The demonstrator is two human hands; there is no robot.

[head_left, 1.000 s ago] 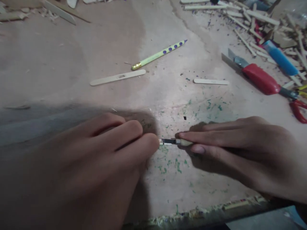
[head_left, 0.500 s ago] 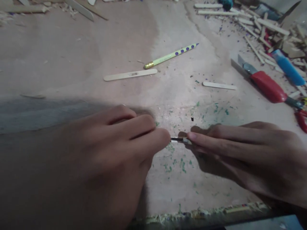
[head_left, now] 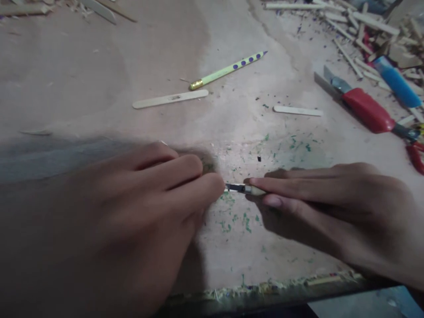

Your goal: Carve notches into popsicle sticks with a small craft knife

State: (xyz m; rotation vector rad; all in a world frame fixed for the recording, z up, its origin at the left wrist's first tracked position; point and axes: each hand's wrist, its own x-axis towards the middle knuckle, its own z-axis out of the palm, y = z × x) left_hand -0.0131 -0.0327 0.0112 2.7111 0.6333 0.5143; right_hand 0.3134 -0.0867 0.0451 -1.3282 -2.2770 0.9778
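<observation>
A small carving tool (head_left: 247,189) with a thin dark blade, a metal collar and a pale wooden handle is pinched in my right hand (head_left: 334,203), its blade pointing left. The blade reaches the fingertips of my left hand (head_left: 145,207), which is curled closed low over the table. A pale sliver shows under the blade there. Whatever my left fingers hold is hidden beneath them. Green shavings (head_left: 247,221) lie scattered on the wood around and below the tool.
Beyond my hands lie a yellow-green pencil (head_left: 220,75), a craft stick (head_left: 170,99) and a shorter stick (head_left: 297,111). At right are a red-handled cutter (head_left: 367,110), a blue-handled item (head_left: 397,81) and heaped sticks (head_left: 374,24). The table's front edge (head_left: 265,296) carries shavings.
The view has shifted slightly, so everything sits a little further left and higher. My right thumb has come into view below the handle, and more of the tool shows.
</observation>
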